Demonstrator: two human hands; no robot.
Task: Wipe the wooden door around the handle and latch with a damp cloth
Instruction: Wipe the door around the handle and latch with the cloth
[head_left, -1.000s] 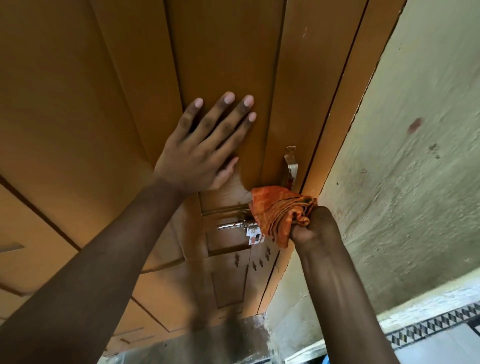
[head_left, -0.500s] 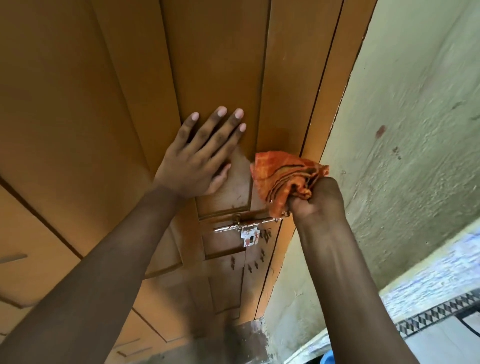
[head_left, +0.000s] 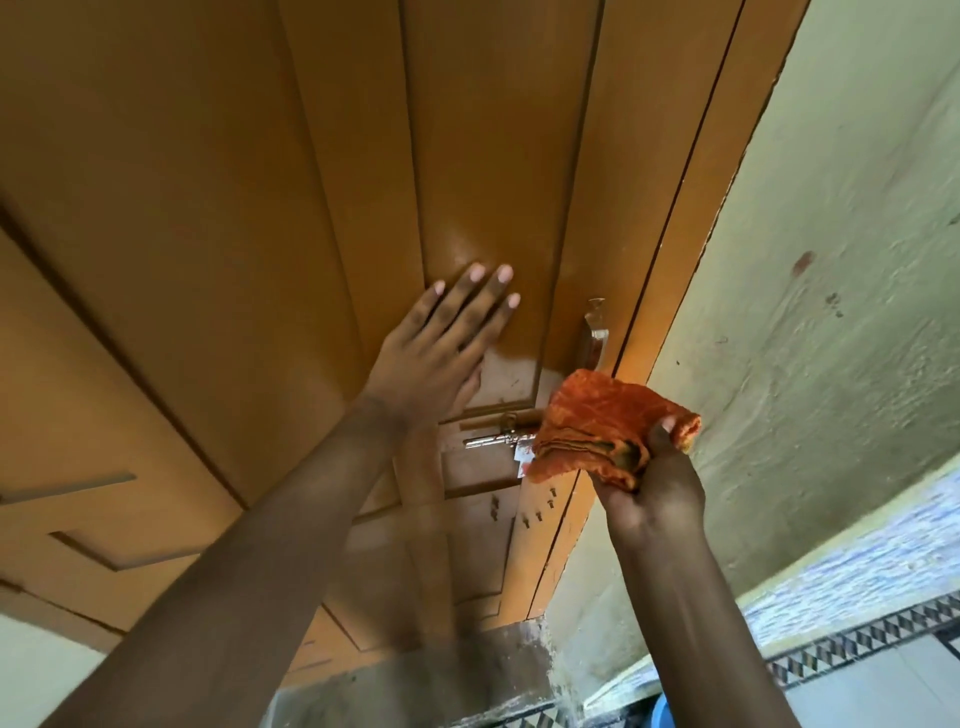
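Right hand (head_left: 652, 499): our fingers are closed around a bunched orange cloth (head_left: 597, 428), the thumb (head_left: 662, 434) pressed on top of the folds. The cloth sits at the edge of the door, just below the metal pull handle (head_left: 595, 338) and over the right end of the sliding bolt latch (head_left: 493, 440); we cannot tell whether it touches the wood.

Left hand (head_left: 441, 353): our fingers are spread flat and extended, palm pressed against the wooden door (head_left: 208, 208), gripping nothing. It lies left of the handle and just above the latch.

Wooden door: orange-brown, panelled, with raised mouldings. A glossy patch shows on the panel above our left fingertips. Several small screws (head_left: 540, 512) stand out in the wood below the latch. A small white tag (head_left: 519, 457) hangs at the latch.

Door frame (head_left: 691, 234): same orange-brown, running beside the handle.

Wall (head_left: 831, 312): pale green, rough plaster, with a few dark marks, to the right of the frame.

Floor (head_left: 857, 670): tiled, with a dark geometric border strip, lower right. A blue object (head_left: 662, 714) shows at the bottom edge, too little visible to identify.
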